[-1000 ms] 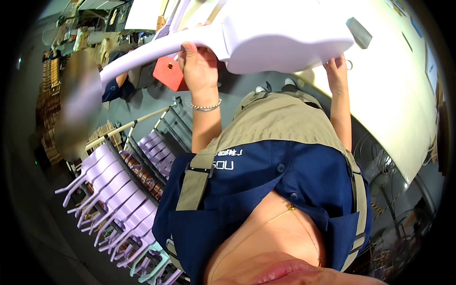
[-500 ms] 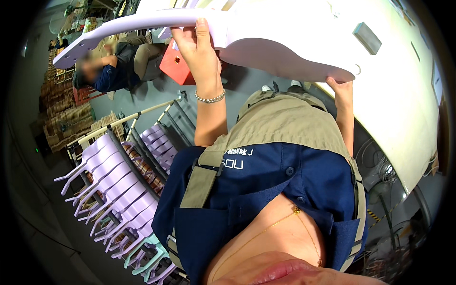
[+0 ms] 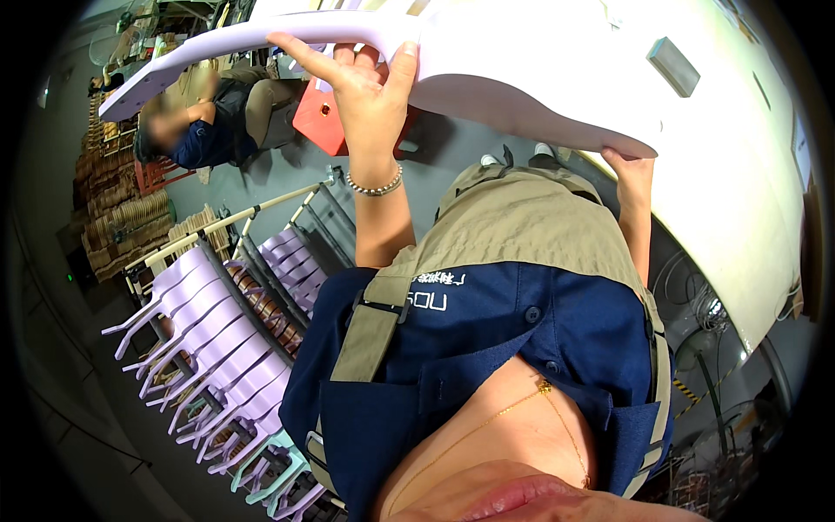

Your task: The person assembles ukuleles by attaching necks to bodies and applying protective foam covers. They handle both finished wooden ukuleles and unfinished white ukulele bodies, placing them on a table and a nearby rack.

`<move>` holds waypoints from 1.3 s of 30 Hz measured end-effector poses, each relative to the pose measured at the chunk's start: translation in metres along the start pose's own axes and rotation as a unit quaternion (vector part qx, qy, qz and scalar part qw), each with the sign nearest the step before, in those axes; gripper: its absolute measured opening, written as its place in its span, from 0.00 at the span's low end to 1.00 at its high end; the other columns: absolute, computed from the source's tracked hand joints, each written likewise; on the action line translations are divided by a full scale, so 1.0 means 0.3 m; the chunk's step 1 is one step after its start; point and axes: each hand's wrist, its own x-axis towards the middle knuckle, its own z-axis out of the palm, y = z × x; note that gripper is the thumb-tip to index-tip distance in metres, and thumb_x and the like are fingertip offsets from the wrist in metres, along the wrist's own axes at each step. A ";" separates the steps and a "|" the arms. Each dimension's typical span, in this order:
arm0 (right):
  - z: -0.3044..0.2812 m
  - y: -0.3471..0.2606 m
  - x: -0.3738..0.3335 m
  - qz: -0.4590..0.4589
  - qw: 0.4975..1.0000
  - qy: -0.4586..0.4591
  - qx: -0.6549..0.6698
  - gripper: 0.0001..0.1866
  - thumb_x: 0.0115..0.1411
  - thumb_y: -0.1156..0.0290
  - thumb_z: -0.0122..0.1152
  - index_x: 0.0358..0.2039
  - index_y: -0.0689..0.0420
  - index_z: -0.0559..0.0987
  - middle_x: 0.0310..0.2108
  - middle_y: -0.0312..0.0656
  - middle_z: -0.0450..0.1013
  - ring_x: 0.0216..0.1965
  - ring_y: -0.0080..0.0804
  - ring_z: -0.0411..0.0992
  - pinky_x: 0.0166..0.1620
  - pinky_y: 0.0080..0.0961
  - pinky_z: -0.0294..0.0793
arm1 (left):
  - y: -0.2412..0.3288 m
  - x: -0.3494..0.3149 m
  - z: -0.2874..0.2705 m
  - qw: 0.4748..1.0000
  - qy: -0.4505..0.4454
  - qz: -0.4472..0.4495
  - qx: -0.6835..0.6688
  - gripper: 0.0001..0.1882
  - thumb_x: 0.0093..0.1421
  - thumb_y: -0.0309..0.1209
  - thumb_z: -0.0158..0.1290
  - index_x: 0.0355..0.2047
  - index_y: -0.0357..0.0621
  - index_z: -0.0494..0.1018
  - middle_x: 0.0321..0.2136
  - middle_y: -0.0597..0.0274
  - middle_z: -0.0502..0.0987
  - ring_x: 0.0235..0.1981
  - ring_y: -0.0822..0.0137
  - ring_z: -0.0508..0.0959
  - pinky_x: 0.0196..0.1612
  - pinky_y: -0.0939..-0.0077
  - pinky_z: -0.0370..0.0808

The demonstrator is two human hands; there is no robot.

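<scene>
I hold up a lilac, stringless electric guitar (image 3: 513,109), its neck (image 3: 226,39) stretching left to a headstock with holes. My left hand (image 3: 374,96) grips the guitar where the neck meets the body; the thumb is up by the joint, the index finger reaches out along the neck and the other fingers curl behind it. At the body's lower right end, my right hand (image 3: 632,174) holds the edge, thumb on the near side; its other fingers are hidden behind the body. Glare washes out the upper face of the body.
A pale worktable (image 3: 739,217) fills the right side, with a grey-green block (image 3: 672,66) on it. A red stool (image 3: 317,117) stands beyond my left forearm. Lower left, a rack (image 3: 252,209) carries several lilac guitars (image 3: 217,339). A person (image 3: 204,122) sits at upper left.
My left hand has shifted its grip: the index finger now extends along the neck and the thumb has moved right toward the body. The guitar has moved slightly right.
</scene>
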 end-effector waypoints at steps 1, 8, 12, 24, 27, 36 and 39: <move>0.000 -0.001 0.002 -0.004 1.000 -0.003 -0.007 0.15 0.41 0.77 0.66 0.31 0.65 0.75 0.28 0.40 0.73 0.30 0.25 0.70 0.36 0.21 0.69 | -0.002 0.000 -0.002 1.000 0.000 -0.005 0.008 0.55 0.51 0.19 0.50 0.55 0.55 0.12 0.47 0.46 0.60 0.42 0.65 0.67 0.41 0.75 0.69; -0.001 -0.022 0.014 -0.015 1.000 -0.015 -0.018 0.20 0.41 0.68 0.69 0.33 0.65 0.74 0.30 0.39 0.72 0.32 0.25 0.68 0.37 0.21 0.67 | 0.002 0.004 -0.003 0.999 0.006 -0.024 0.031 0.52 0.53 0.21 0.48 0.55 0.54 0.13 0.41 0.49 0.63 0.40 0.68 0.68 0.41 0.80 0.67; -0.006 -0.003 0.020 0.004 1.000 -0.021 0.009 0.26 0.40 0.60 0.70 0.35 0.64 0.72 0.31 0.38 0.70 0.35 0.25 0.66 0.40 0.22 0.65 | 0.025 0.007 0.014 1.000 0.000 -0.020 0.022 0.51 0.52 0.18 0.48 0.57 0.53 0.17 0.56 0.45 0.48 0.50 0.63 0.60 0.53 0.73 0.57; -0.018 0.206 0.014 0.096 0.992 -0.005 0.086 0.17 0.39 0.84 0.59 0.35 0.65 0.72 0.31 0.42 0.71 0.33 0.29 0.69 0.38 0.23 0.70 | 0.025 0.021 0.085 0.992 -0.025 0.120 0.008 0.54 0.51 0.18 0.50 0.57 0.59 0.16 0.56 0.51 0.49 0.46 0.65 0.64 0.47 0.72 0.65; 0.001 0.191 0.001 0.108 0.988 -0.019 0.113 0.14 0.41 0.84 0.58 0.33 0.65 0.74 0.30 0.43 0.72 0.34 0.31 0.70 0.40 0.25 0.70 | 0.057 0.020 0.109 0.990 -0.042 0.129 0.038 0.54 0.51 0.18 0.51 0.57 0.59 0.16 0.54 0.51 0.52 0.44 0.65 0.66 0.46 0.72 0.66; -0.031 0.268 -0.009 0.147 0.984 -0.039 0.096 0.15 0.43 0.81 0.60 0.35 0.67 0.74 0.33 0.44 0.72 0.36 0.31 0.70 0.43 0.26 0.69 | 0.107 0.033 0.189 0.995 -0.054 0.082 0.005 0.42 0.52 0.26 0.53 0.57 0.44 0.34 0.47 0.53 0.62 0.39 0.70 0.69 0.38 0.80 0.69; -0.026 0.192 -0.033 0.142 0.989 0.027 0.034 0.15 0.42 0.82 0.59 0.34 0.67 0.74 0.33 0.42 0.72 0.36 0.29 0.69 0.42 0.24 0.68 | 0.012 0.040 0.135 0.993 -0.034 0.002 -0.111 0.38 0.53 0.23 0.52 0.58 0.41 0.41 0.44 0.56 0.64 0.40 0.68 0.69 0.41 0.77 0.69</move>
